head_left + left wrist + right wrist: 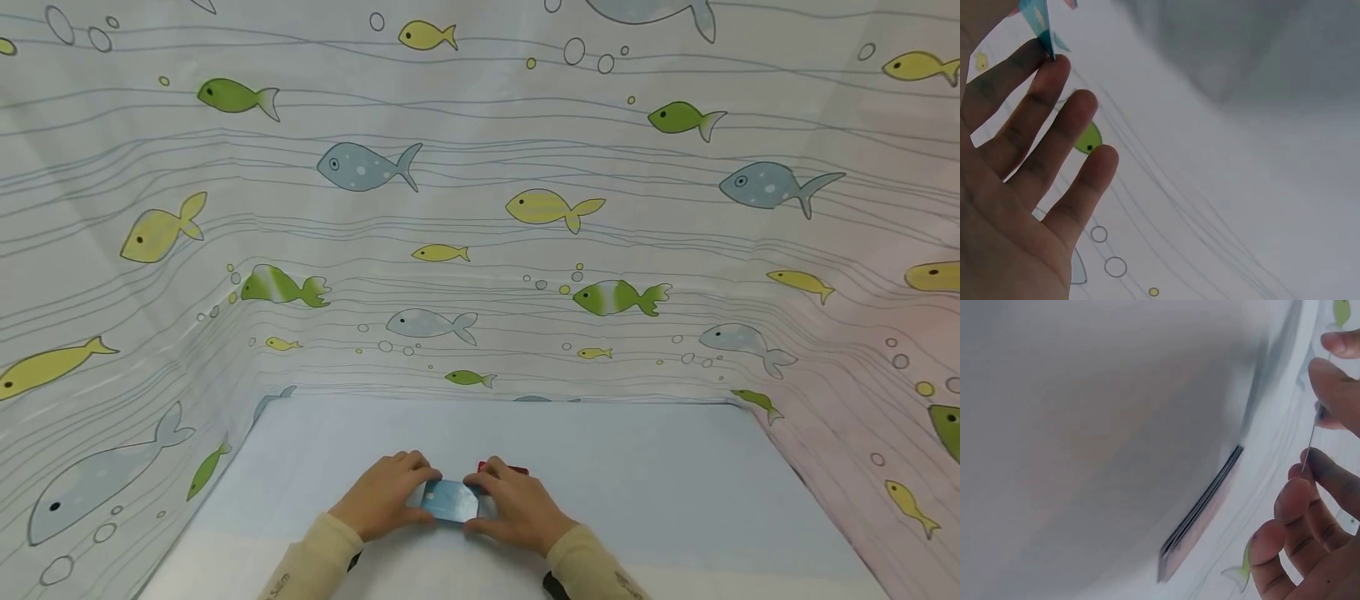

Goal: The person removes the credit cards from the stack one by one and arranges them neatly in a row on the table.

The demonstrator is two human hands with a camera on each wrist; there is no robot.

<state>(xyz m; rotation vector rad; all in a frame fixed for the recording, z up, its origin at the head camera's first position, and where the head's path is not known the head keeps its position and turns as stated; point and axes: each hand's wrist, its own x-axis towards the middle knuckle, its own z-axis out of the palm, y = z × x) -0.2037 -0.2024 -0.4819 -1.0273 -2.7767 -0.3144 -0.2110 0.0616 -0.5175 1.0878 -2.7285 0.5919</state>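
Both hands hold a thin blue card [452, 502] between them, low over the table. My left hand [387, 497] pinches its left side between thumb and fingers; my right hand [519, 507] pinches the right side. In the left wrist view the card [1036, 17] shows partly at the fingertips of the left hand [1029, 156]. Seen edge-on in the right wrist view, the card [1311, 440] is a thin line at the fingers of the right hand [1310, 531]. Behind the right hand lies a red flat object [516, 469], mostly hidden.
A thin layered stack with dark edges [1200, 512] lies near the right hand in the right wrist view; its kind is unclear. The pale table [637, 483] is bounded by a fish-patterned curtain [487, 283] at the back and sides.
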